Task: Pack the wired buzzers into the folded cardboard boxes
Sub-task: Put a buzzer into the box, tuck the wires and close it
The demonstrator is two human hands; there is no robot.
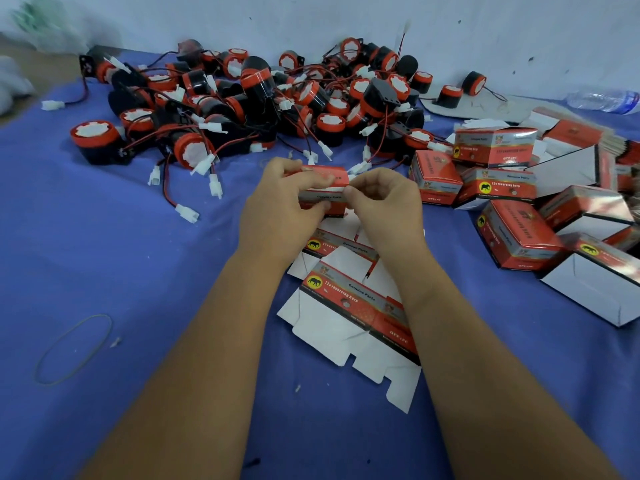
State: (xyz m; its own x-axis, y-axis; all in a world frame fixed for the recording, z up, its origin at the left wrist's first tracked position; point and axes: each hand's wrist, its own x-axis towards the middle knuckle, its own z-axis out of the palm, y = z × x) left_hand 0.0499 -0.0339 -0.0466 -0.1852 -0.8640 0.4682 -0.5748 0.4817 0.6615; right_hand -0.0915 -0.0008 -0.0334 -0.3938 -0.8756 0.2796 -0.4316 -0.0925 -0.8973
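Blue cloth (104, 254) | both hands' fingers (313, 183) pinch box (325, 194) — contents hidden

The flat unfolded box (349, 313) in the lower middle of the frame carries "Genuine Parts" on a grey band, "12v reversing horn" in red beneath it, a black elephant sign on a yellow disc at its left end, and "GTT-1FC" on its red side panel. The second flat box (332, 242) just above it shows the same elephant, "12v reversing" and "Genuine Parts". The box (325, 192) held in both hands at centre reads "Genuine Parts". At the right, a folded box (498, 188) reads "12v reversing horn" beside the elephant, with "ST" at its top corner. Smaller print on all of them is too blurred to read.
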